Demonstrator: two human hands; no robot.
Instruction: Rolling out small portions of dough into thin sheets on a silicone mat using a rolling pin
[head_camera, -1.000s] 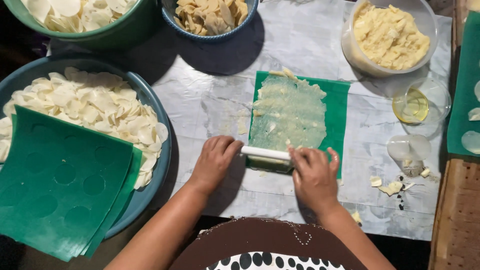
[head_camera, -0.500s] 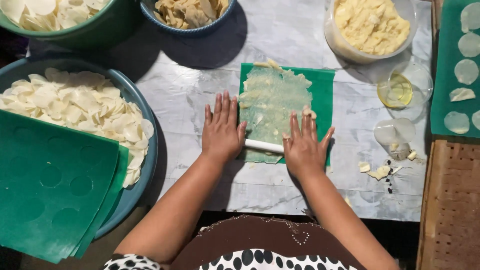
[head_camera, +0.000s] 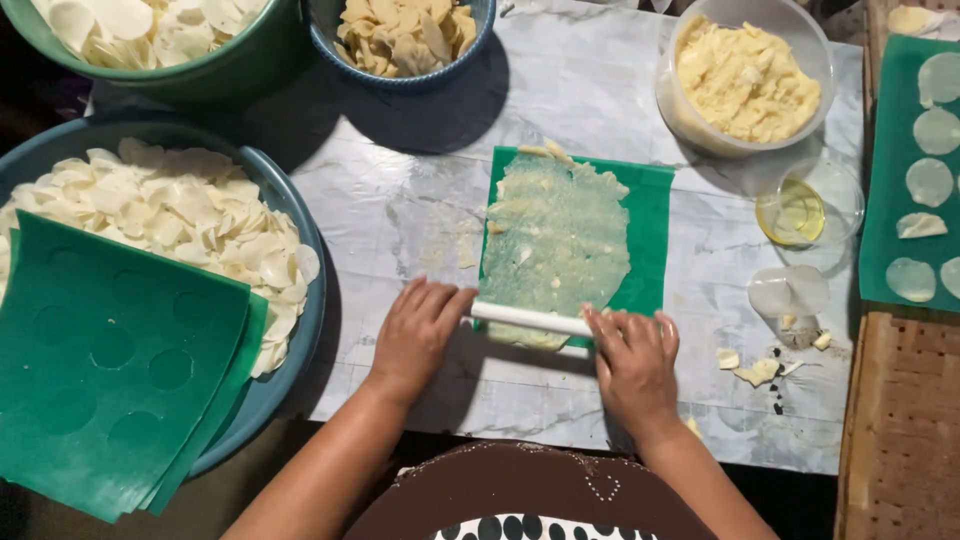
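A thin sheet of pale dough lies spread over a green plastic mat in the middle of the table. A white rolling pin lies across the mat's near edge. My left hand presses on the pin's left end, fingers flat. On the pin's right end rests my right hand, palm down. Both hands are on top of the pin, not curled around it.
A big blue basin at left holds several round dough discs and a stack of green sheets. At the back stand a green bowl, a blue bowl of chips and a tub of dough. Right: small oil dish, cup, green sheet with discs.
The hands and rolling pin went up over the dough, then came back toward me to the mat's near edge. The camera view shifted slightly.
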